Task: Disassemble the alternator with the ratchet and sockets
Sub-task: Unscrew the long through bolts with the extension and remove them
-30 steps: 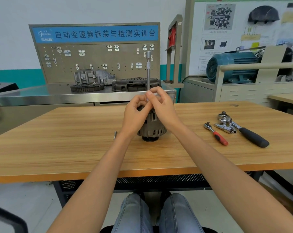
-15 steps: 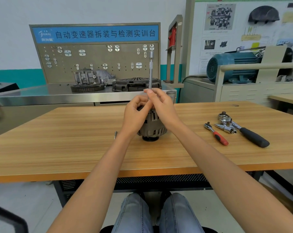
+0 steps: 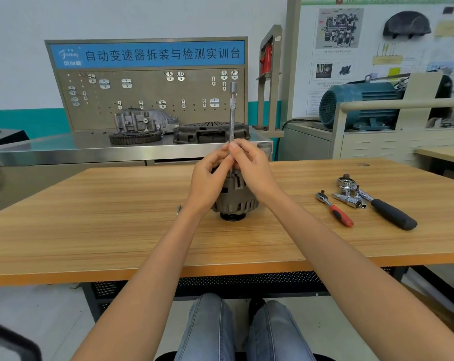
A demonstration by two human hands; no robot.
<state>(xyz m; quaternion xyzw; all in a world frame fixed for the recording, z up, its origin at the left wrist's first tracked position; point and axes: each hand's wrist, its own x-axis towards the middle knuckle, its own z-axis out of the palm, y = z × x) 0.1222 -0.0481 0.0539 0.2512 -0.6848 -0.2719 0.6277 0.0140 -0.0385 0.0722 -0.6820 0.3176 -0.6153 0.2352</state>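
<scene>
A grey alternator (image 3: 235,201) stands upright on the wooden table (image 3: 116,230), pulley end down. A long silver extension bar (image 3: 232,113) rises straight up from its top. My right hand (image 3: 252,170) pinches the bar's lower part between thumb and fingers. My left hand (image 3: 207,178) is curled at the bar's left side with its fingertips on the shaft. The bar's lower end and the alternator's top are hidden behind my hands.
On the table to the right lie a small red-handled ratchet (image 3: 335,210), a large black-handled ratchet (image 3: 382,204) and several chrome sockets (image 3: 349,199). A small bolt (image 3: 178,209) lies left of the alternator. Behind stand a steel bench with gearbox parts (image 3: 142,126) and a blue motor (image 3: 361,105).
The extension bar has shifted slightly right and stands a little higher above my hands. My fingers have changed their hold on the shaft. The alternator has stayed in place.
</scene>
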